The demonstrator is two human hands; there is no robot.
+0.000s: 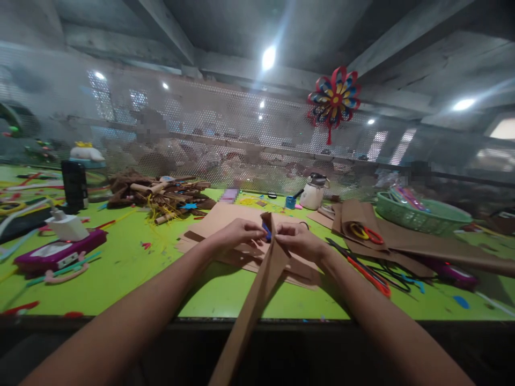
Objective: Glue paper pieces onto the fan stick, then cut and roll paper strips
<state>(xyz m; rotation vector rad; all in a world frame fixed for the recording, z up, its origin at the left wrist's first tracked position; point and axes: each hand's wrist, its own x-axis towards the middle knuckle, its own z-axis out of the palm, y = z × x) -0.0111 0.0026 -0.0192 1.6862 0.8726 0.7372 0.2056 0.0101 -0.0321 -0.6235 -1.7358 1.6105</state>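
My left hand and my right hand meet over the green table, both pinched on the far end of a long brown paper strip. The strip runs from the fingers down toward me past the table's near edge. A small blue thing shows between the fingertips; I cannot make out what it is. Under the hands lies a stack of brown paper sheets.
Red-handled scissors lie right of my right hand. Farther right are more brown paper, yellow and red rings and a green basket. A white jar, a brown scrap pile, a purple case and a white charger also stand here. A paper pinwheel hangs on the mesh.
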